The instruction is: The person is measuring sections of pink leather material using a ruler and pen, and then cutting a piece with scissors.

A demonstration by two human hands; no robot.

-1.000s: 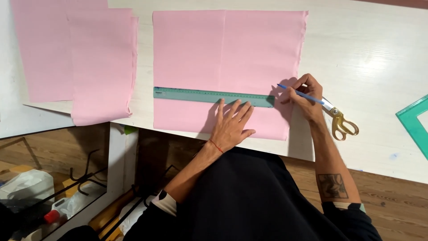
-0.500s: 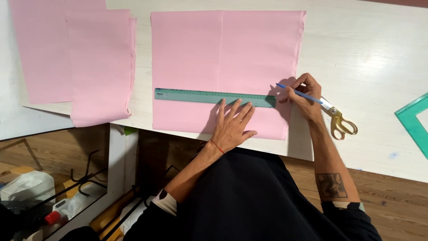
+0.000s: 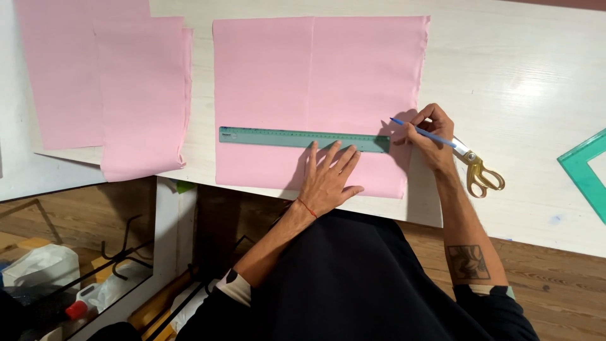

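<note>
Head view. Left hand (image 3: 329, 182): flat, fingers spread, pressing the green ruler (image 3: 304, 139) onto the pink fabric (image 3: 315, 76). Right hand (image 3: 430, 137): fingers pinched on a blue pencil (image 3: 421, 132), tip at the ruler's right end. Fabric: square, centre crease, near the tabletop's (image 3: 517, 82) front edge. Gold-handled scissors (image 3: 478, 169): just beside the right hand.

On the matt, whitewashed wood-grain table (image 3: 517, 69), the pink sheet (image 3: 315, 69) looks like soft matt cloth with frayed edges. Across it lies a translucent green plastic ruler (image 3: 303, 138). Right of the sheet, scissors (image 3: 478, 169) show glossy gold metal handles.
</note>
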